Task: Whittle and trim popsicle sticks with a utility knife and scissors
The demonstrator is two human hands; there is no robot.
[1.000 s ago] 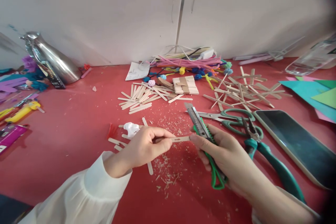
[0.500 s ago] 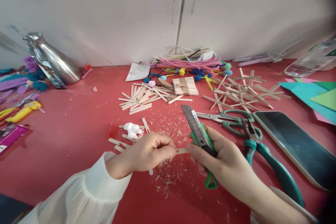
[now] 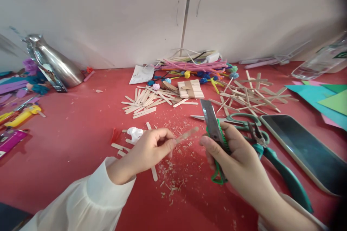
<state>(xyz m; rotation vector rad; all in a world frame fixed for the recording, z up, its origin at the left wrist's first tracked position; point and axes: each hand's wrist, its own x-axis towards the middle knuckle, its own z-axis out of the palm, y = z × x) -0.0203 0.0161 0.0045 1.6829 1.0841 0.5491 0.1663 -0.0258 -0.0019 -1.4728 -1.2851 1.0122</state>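
Note:
Between the thumb and fingers of my left hand (image 3: 153, 149) is pinched a wooden craft stick (image 3: 187, 135), its free end pointing up and to the right. My right hand (image 3: 235, 155) grips a green utility knife (image 3: 214, 124) with its blade upward, a little right of the stick and apart from it. Wood shavings (image 3: 173, 184) litter the red table below both hands. Several loose craft sticks (image 3: 154, 173) and a crumpled white scrap (image 3: 135, 134) lie beside and behind my left hand.
Scissors (image 3: 244, 119), teal-handled pliers (image 3: 284, 173) and a phone (image 3: 306, 148) lie right of my right hand. Craft stick piles (image 3: 148, 99) and pipe cleaners (image 3: 195, 65) sit toward the wall. A metal jug (image 3: 54, 61) stands back left, a plastic bottle (image 3: 317, 61) back right.
The craft stick's free end has swung upward and clear of my right fingers. My right hand has moved slightly right and up with the utility knife, away from my left hand.

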